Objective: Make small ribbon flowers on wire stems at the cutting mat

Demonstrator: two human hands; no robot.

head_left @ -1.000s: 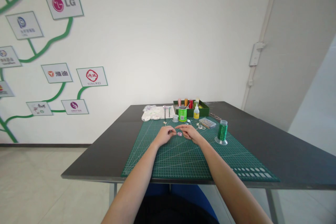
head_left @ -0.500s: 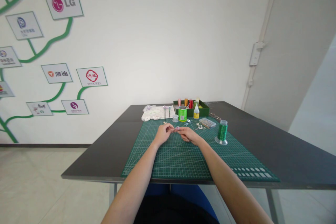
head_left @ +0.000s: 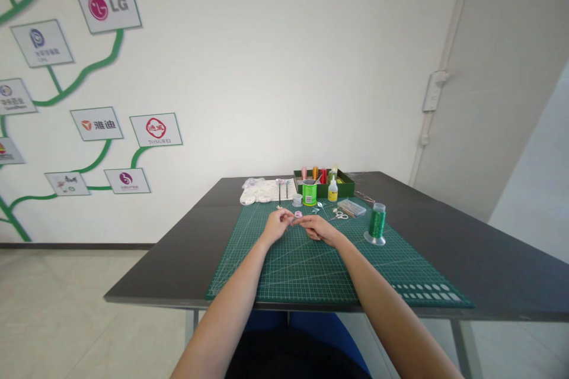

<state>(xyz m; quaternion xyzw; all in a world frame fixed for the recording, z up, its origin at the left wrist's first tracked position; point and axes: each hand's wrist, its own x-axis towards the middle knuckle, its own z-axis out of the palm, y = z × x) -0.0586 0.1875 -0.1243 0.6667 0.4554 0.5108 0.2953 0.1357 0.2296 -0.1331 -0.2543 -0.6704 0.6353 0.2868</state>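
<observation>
Over the middle of the cutting mat (head_left: 311,275), my two hands meet fingertip to fingertip. A small pink-and-white piece (head_left: 298,214), perhaps a flower, shows at the fingertips. My right hand (head_left: 318,229) holds it with the index finger stretched toward the left and the other fingers curled under. My left hand (head_left: 276,227) is closed in a pinch right beside the piece; what lies between its fingertips is too small to make out. White-handled scissors (head_left: 341,215) lie just beyond my right hand. A spool of green thread (head_left: 377,222) stands upright to its right.
At the back are a green box (head_left: 348,190) of thread spools, a green can (head_left: 309,193), a glue bottle (head_left: 332,190) and a small white roll (head_left: 297,201). Left of them lies a white cloth (head_left: 264,190) with dark sticks on it. A clear case (head_left: 351,208) lies right of the scissors.
The pink piece has turned and shifted slightly up and left at the fingertips. Both hands have otherwise stayed nearly in place.
</observation>
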